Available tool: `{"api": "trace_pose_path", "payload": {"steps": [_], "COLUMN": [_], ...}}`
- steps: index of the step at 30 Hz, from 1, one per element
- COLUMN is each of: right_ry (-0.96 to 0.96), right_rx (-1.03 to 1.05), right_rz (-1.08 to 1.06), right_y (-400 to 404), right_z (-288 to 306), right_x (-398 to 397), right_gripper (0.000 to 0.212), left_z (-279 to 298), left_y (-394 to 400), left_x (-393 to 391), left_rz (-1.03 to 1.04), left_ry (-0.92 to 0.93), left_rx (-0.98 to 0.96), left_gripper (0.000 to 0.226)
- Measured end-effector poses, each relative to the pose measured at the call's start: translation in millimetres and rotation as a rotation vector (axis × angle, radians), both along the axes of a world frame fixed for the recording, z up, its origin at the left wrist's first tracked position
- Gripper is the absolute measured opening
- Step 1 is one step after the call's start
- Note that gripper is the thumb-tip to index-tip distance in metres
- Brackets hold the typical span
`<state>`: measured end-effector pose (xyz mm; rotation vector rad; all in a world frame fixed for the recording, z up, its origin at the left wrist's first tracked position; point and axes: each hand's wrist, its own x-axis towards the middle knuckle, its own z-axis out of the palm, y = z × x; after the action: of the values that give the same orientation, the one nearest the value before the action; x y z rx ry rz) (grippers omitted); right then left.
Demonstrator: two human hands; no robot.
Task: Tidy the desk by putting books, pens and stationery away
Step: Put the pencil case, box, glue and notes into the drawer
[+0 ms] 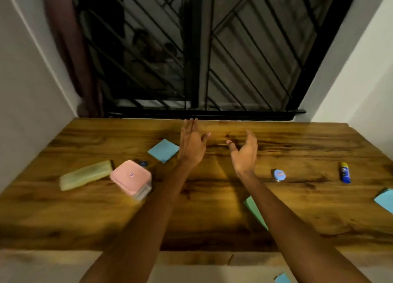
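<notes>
both hands (217, 149) open, empty, above the wooden desk (297, 208)

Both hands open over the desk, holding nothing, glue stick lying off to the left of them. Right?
Not quite. In the head view the glue stick lies to the right of the hands, near the desk's right edge. The rest holds: left hand and right hand are open and hold nothing.

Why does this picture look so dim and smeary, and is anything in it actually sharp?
Head view: dim warm light, dark window behind; the pink box and yellow pencil case are smeared by motion blur; both hands, left and right, look soft; wide-angle lens bends the walls; forearms cast shadows on the wooden desk.
</notes>
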<state>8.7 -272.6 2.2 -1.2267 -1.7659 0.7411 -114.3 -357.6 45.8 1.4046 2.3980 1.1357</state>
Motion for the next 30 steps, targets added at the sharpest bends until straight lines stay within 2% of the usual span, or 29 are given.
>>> {"api": "trace_pose_path", "payload": {"steps": [5, 10, 14, 16, 19, 21, 22, 24, 26, 28, 30], "right_ry": [-0.097, -0.105, -0.087, -0.044, 0.126, 0.289, 0.396, 0.709, 0.940, 1.000, 1.064], "right_rx": [0.072, 0.070, 0.014, -0.068, -0.158, -0.193, -0.283, -0.646, -0.971, -1.080, -1.110], "right_rz": [0.179, 0.283, 0.306, 0.240, 0.084, -0.029, -0.094, -0.196, -0.224, -0.201, -0.139], "right_y": [-71, -153, -213, -242, -277, -299, -309, -322, -333, -339, -342], "right_z": [-5, -21, -36, -42, -58, -74, -82, -100, -118, -134, -153], "right_x": [-38, -59, -71, -71, -63, -59, -58, -57, -57, -58, -56], "right_gripper": [0.072, 0.073, 0.071, 0.066, 0.038, 0.013, 0.014, 0.024, 0.026, 0.033, 0.050], "left_z": [2, -14, -45, -64, -94, -109, -116, -127, -134, -137, -136], "left_y": [-79, -162, -227, -256, -290, -310, -318, -327, -330, -326, -318], "left_x": [-28, -28, -39, -44, -47, -50, -52, -56, -60, -61, -59], "left_rz": [0.085, 0.204, 0.307, 0.360, 0.372, 0.275, 0.211, 0.108, 0.030, -0.048, -0.082], "left_ry": [0.065, 0.078, 0.095, 0.132, 0.192, 0.144, 0.129, 0.108, 0.110, 0.193, 0.290], "left_rx": [0.045, 0.137, 0.117, 0.095, 0.009, -0.081, -0.120, -0.177, -0.252, -0.386, -0.492], "left_gripper": [0.063, 0.058, 0.055, 0.049, 0.040, 0.040, 0.041, 0.043, 0.048, 0.052, 0.053]}}
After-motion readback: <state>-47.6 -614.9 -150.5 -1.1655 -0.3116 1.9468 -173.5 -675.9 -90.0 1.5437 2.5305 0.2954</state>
